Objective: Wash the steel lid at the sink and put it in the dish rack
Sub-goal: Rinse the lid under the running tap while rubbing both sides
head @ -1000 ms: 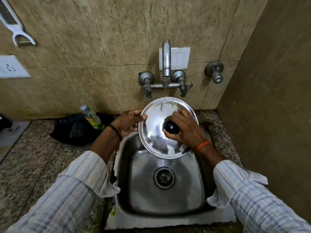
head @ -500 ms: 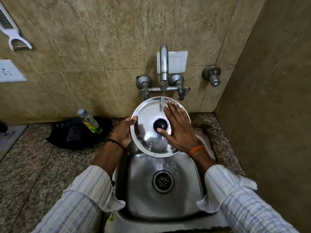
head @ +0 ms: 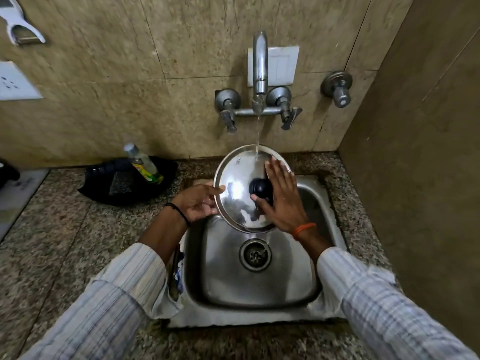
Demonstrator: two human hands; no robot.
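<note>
Head camera, over the steel sink [head: 306,276]: a person tilts the steel lid [head: 239,188] under the thin stream from the wall tap [head: 260,63]. The left hand [head: 200,203] steadies the lid's near-left rim, thumb on the face, its grip closed on the edge. The right hand [head: 281,196], wrapped around the black knob [head: 261,188] a second ago, now lies flat with fingers spread, rubbing the wet face just right of the knob. Water now strikes nearer the lid's far rim. Judging by this, washing has passed from holding to rinsing by hand; racking remains, and no dish rack is in view. Left of the sink, a bottle [head: 144,163] leans in a black tray [head: 104,188] on the granite counter [head: 52,242]; its yellow-green label is unreadable. No other writing is legible.
</note>
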